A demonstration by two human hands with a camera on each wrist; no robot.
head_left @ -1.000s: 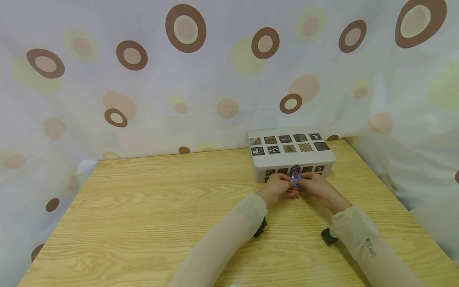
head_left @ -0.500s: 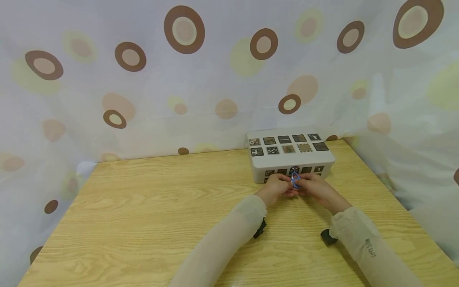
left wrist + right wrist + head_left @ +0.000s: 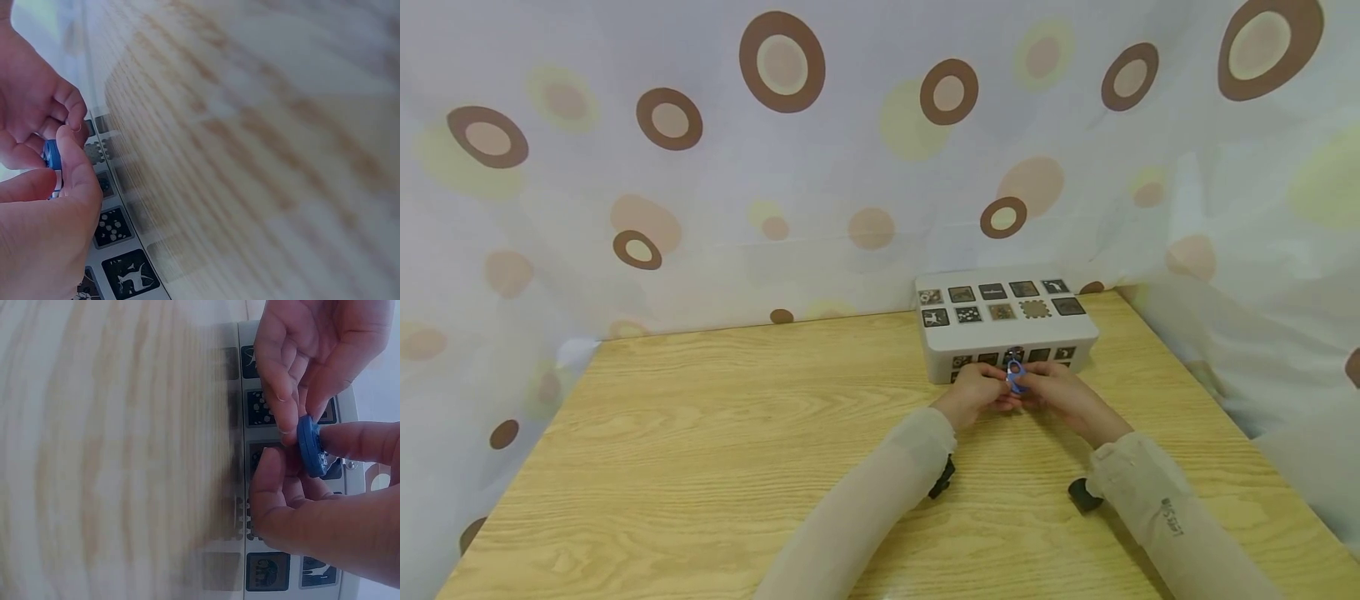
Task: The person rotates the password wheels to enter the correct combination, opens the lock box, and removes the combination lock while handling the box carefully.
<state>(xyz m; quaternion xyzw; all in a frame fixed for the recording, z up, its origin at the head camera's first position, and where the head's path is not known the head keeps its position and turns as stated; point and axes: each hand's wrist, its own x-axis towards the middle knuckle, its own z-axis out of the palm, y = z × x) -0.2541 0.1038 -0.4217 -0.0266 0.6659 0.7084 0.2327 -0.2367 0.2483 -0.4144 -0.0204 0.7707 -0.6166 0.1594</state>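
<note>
A white box [image 3: 973, 336] with rows of dark picture squares stands at the back right of the table. At the metal latch [image 3: 1015, 352] on its front is a small blue padlock [image 3: 1017, 378], its loop upward. My left hand [image 3: 976, 393] pinches the padlock's left side between thumb and fingertips. From the other side my right hand [image 3: 1070, 398] holds it, the thumb on its face and fingers curled behind. In the right wrist view the blue padlock [image 3: 310, 447] is edge-on, with small white marks near the right thumb. Fingers partly cover it in both wrist views.
The wooden table [image 3: 737, 433] stretches to the left and front of the box. A patterned curtain [image 3: 827, 167] hangs close behind it and along the right side. Black straps [image 3: 1084, 495] sit at both wrists.
Both hands stay at the padlock with hardly any visible motion. The whole head view shifts slightly to the left. The box stays in place.
</note>
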